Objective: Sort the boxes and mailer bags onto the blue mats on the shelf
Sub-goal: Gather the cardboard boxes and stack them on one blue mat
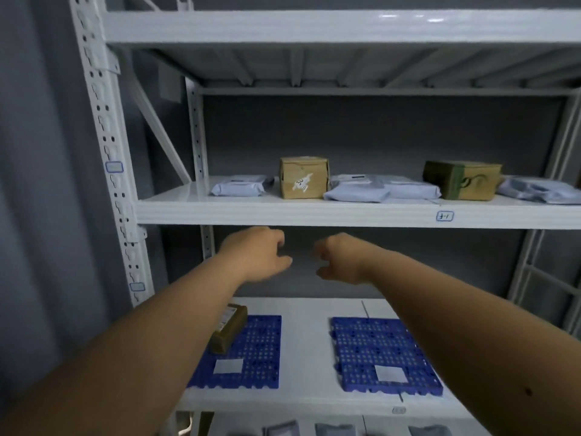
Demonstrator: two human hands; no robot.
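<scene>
Both arms reach forward under the middle shelf board. My left hand and my right hand hang a short way apart, fingers loosely curled, holding nothing. Above them the middle shelf carries a tan box, an olive box and white mailer bags. On the lower shelf lie two blue mats. The left mat bears a brown box, partly hidden by my left forearm. The right mat bears only a white label.
A white perforated upright stands at the left, with a grey wall behind the rack. The top shelf board spans overhead. More grey mailer bags show on the bottom level. A white frame closes the right side.
</scene>
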